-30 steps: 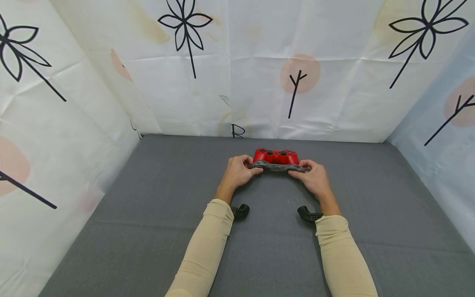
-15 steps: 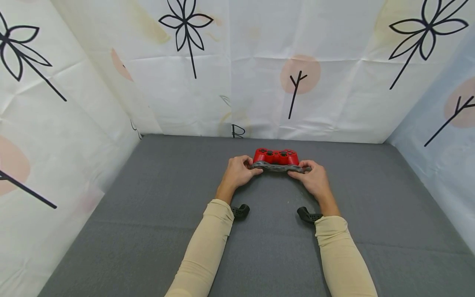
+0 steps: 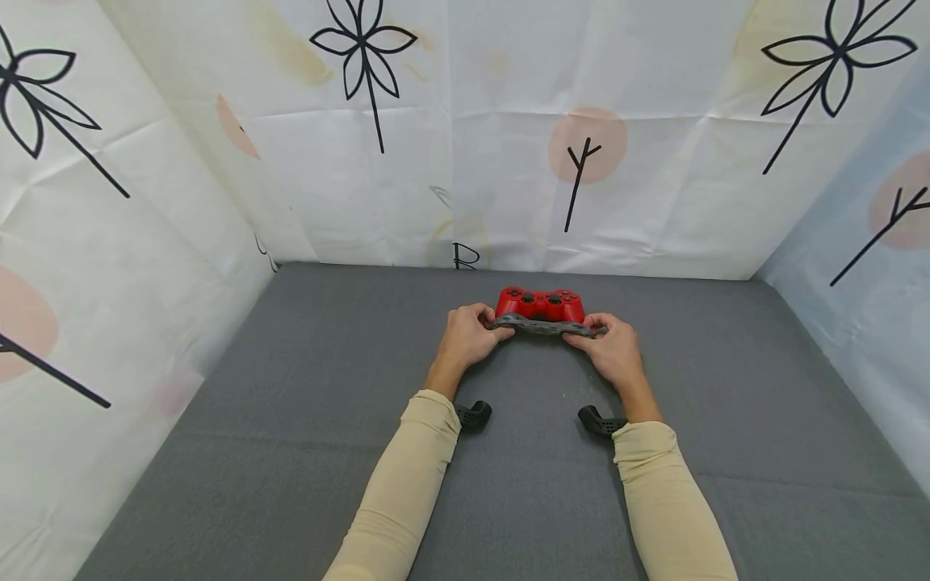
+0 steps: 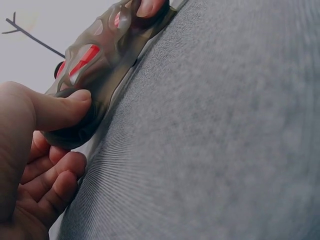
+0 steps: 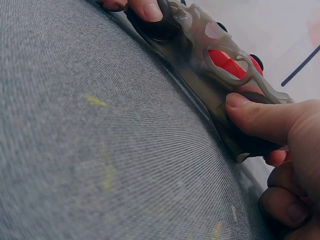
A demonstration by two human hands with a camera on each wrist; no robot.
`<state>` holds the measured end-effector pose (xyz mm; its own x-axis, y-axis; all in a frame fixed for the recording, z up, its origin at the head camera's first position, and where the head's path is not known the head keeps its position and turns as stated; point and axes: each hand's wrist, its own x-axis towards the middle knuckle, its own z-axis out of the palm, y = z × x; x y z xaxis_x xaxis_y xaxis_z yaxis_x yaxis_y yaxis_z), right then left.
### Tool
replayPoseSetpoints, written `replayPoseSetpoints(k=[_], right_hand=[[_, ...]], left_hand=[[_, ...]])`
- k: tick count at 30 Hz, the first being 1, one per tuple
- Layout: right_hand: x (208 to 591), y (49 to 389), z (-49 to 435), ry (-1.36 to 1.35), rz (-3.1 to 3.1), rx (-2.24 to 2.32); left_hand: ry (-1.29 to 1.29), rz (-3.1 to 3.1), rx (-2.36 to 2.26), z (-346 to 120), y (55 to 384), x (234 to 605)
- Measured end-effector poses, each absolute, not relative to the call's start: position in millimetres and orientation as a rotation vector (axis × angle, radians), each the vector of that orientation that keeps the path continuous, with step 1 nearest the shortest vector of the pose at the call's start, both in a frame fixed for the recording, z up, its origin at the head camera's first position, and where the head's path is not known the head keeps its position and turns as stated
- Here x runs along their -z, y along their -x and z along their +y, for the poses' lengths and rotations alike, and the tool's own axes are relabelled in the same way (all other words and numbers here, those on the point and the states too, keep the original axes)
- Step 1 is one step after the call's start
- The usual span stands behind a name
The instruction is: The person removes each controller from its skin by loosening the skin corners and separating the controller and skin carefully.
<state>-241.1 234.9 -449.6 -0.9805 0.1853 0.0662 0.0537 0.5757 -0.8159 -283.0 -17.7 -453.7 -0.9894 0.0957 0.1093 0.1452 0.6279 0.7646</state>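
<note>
A red game controller (image 3: 540, 303) lies toward the back of the grey table, its buttons and sticks facing up. Just in front of it, both hands hold a translucent grey, soft controller cover (image 3: 541, 327) with cut-out holes. My left hand (image 3: 468, 332) pinches the cover's left end, thumb on the near side. At the opposite end, my right hand (image 3: 616, 349) pinches it likewise. In the left wrist view, red shows through the holes of the cover (image 4: 102, 65). From the right wrist, the controller (image 5: 227, 64) appears behind the stretched cover, its handles hidden.
Grey cloth covers the table (image 3: 538, 500) all around the hands. A white patterned curtain (image 3: 508, 194) rises behind the table's back edge, with more curtain at both sides. Black wrist mounts (image 3: 475, 415) jut inward from the sleeves.
The red controller has shifted very slightly toward the back. The right forearm has drifted a little to the left; both hands keep their hold on the cover.
</note>
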Motion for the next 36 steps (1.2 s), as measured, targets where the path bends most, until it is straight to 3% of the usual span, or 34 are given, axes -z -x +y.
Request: replayPoseSetpoints(k=[36], right_hand=[[452.3, 243.5, 224.1, 0.231, -2.603, -1.272]], left_hand=[[0.106, -2.757, 1.275, -7.4, 281.8, 453.1]])
